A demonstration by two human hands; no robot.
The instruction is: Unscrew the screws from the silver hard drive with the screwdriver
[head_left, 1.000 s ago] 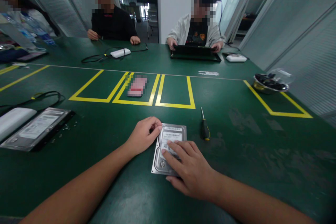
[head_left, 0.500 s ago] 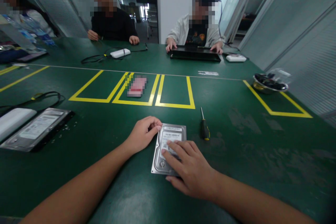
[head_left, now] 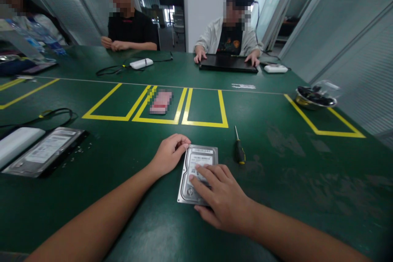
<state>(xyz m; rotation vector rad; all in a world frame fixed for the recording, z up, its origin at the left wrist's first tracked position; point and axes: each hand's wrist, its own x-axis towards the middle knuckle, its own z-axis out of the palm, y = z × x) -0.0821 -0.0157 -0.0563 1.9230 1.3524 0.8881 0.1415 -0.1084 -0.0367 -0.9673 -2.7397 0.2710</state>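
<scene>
**Two hands steadying a hard drive on the green surface**

The green surface (head_left: 291,180) is carrying everything, and yellow tape is marking boxes on it, probably to give each item its own place. Across it, two other people are sitting; one is resting their hands on a black laptop (head_left: 227,64). At the far left, a second drive (head_left: 46,150) is lying flat beside a white box (head_left: 16,141).

The hard drive (head_left: 199,163) is lying label-up near the front edge, between both hands. The right hand (head_left: 222,196) is pressing flat on its near half with spread fingers, seemingly to stop it from sliding. The left hand (head_left: 169,154) is curling loosely, its fingertips pinching the drive's far left corner. A screwdriver (head_left: 238,149) is lying just beside the drive, within easy reach, untouched.
</scene>
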